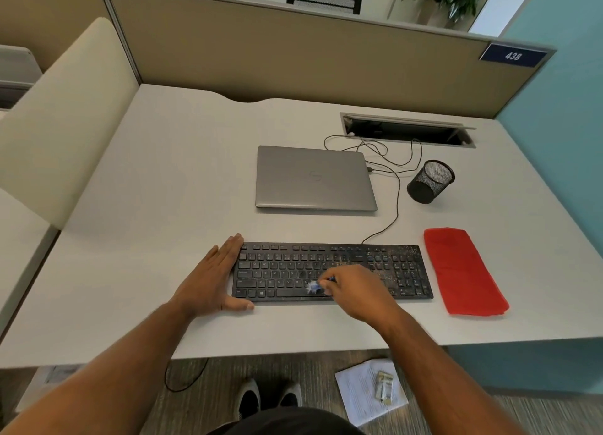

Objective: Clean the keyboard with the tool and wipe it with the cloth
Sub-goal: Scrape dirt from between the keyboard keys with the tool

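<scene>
A black keyboard (287, 271) lies near the desk's front edge, with pale crumbs scattered over its right half. My left hand (212, 278) lies flat against the keyboard's left end, fingers straight and thumb along the front edge. My right hand (352, 291) hovers over the middle keys and pinches a small blue brush (315, 286), whose whitish bristles touch the lower key rows. A folded red cloth (463, 271) lies on the desk just right of the keyboard.
A shut grey laptop (315, 178) sits behind the keyboard. A black mesh cup (430, 181) lies tipped at the right, near loose cables and a cable slot (408, 129). A paper with a small packet (372, 392) lies on the floor.
</scene>
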### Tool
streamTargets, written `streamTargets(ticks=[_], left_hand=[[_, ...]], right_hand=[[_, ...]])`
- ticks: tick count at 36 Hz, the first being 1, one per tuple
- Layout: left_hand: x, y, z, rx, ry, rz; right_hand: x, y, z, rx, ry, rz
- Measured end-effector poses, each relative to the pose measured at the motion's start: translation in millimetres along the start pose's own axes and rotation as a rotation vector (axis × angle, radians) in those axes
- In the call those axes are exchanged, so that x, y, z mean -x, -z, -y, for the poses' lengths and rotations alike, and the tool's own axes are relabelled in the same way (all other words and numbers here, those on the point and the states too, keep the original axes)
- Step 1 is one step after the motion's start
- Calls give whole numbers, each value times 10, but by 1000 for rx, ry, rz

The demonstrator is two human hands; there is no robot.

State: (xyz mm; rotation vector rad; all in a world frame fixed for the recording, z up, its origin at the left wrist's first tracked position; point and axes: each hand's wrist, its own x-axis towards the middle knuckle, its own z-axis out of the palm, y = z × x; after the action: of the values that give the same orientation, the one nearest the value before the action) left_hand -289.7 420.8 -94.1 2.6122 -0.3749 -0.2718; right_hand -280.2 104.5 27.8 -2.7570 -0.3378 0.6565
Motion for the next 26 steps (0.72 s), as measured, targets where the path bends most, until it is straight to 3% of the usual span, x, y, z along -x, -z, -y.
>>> streamTargets(ticks=[6,11,20,26], left_hand=[[5,-2,5,-7,-1,-3],[7,-2,9,-8,-2,-5],[1,-3,8,-9,-1,0],[8,-7,5,-7,3,4]], right_hand=[[-43,107,-234,230,-104,-43],[-96,153,-148,6,-96,-40],[-48,57,-155,74,24,30],[-166,59,-158,86,66,-115]])
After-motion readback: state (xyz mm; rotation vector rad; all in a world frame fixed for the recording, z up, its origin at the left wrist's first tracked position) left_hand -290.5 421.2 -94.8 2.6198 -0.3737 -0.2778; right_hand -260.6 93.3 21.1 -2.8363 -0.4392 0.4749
